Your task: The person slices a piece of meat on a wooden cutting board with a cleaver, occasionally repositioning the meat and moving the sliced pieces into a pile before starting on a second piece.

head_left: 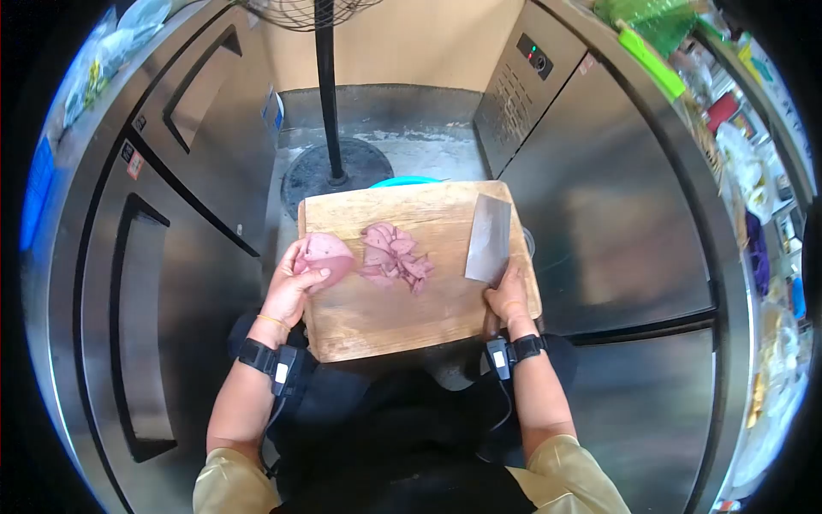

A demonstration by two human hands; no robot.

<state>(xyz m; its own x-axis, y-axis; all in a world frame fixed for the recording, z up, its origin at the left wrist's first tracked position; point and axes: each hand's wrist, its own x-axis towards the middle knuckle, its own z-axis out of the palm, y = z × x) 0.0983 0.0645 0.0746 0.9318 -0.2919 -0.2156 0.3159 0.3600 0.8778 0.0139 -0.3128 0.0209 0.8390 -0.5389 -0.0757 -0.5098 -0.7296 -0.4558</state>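
Note:
A wooden cutting board (402,317) lies in front of me, slightly tilted. At its left edge my left hand (289,287) holds a pink piece of sliced meat (330,257), thumb on top and fingers underneath. Several cut pieces of the same meat (394,255) form a loose pile left of the board's middle. My right hand (511,300) is closed at the lower end of a broad cleaver (490,238), whose blade lies over the right part of the board. The cleaver's handle is mostly hidden by that hand.
Steel cabinets stand at the left (210,283) and right (625,206). Behind the board are a fan's black pole (327,94) on a round base (300,176) and the rim of a blue container (402,182). Bags and packages (745,163) crowd the right counter.

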